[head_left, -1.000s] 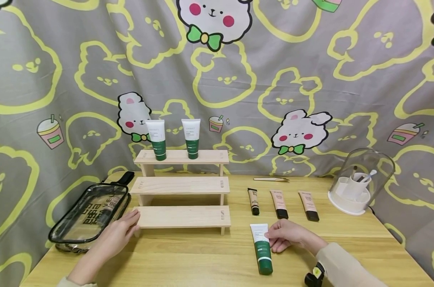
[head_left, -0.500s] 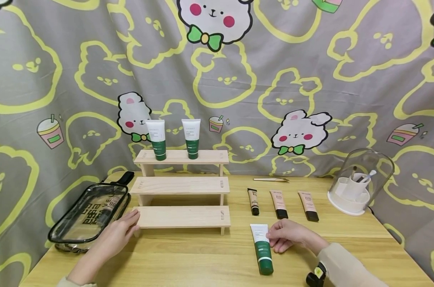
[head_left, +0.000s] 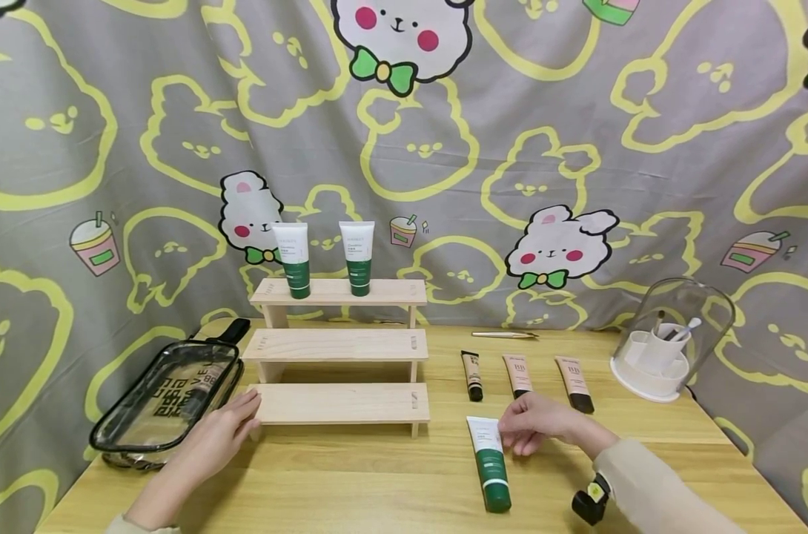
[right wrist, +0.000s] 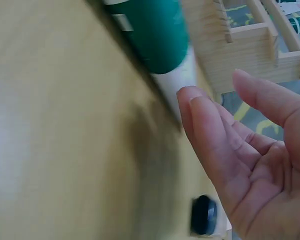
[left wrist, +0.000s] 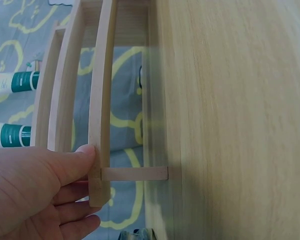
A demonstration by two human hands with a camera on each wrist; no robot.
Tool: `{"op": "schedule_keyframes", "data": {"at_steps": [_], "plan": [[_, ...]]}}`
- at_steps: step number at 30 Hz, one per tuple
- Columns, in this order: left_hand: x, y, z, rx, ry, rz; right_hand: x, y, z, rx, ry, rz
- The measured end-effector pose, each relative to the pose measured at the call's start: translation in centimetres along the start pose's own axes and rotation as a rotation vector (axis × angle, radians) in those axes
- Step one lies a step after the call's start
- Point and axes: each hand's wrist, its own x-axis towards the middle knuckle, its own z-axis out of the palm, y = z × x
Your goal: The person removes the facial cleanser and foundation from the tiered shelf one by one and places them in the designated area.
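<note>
While the left hand [head_left: 219, 437] touches the lowest wooden shelf [head_left: 340, 404] with loose fingers, the right hand [head_left: 544, 421], thumb spread apart, is just beside the green-white tube [head_left: 489, 466], which lies on the table [head_left: 377, 482].

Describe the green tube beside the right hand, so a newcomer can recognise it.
On the wooden table, look right of the three-tier stand. Beside the right hand is a white-and-green tube, the only green one lying down.
</note>
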Motion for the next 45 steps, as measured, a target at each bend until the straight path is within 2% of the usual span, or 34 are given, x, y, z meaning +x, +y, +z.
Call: {"op": "schedule_keyframes", "data": {"at_steps": [6, 12, 21, 27, 36, 41, 45], "plan": [[-0.1, 0.0, -0.1, -0.006, -0.006, -0.004, 0.7, -2.9, -0.6, -0.074, -0.003, -0.045], [-0.1, 0.0, -0.2, -0.009, -0.015, -0.007, 2.0, -6.7, -0.9, -0.14, 0.041, -0.116], [0.0, 0.0, -0.2, -0.008, -0.02, -0.01, 5.3, -11.9, -1.4, -0.158, 0.159, -0.225], [0.0, 0.0, 0.0, 0.01, -0.008, -0.016, 8.1, -14.8, -1.4, -0.141, 0.253, -0.267], [-0.1, 0.0, 0.0, 0.012, 0.005, -0.012, 11.8, -18.0, -0.3, -0.125, 0.34, -0.324], [-0.1, 0.0, 0.0, 0.016, 0.005, -0.009, 13.5, -19.1, 0.5, -0.132, 0.378, -0.372], [-0.1, 0.0, -0.1, 0.007, -0.009, -0.016, 14.6, -19.9, 1.3, -0.088, 0.404, -0.396]]}}
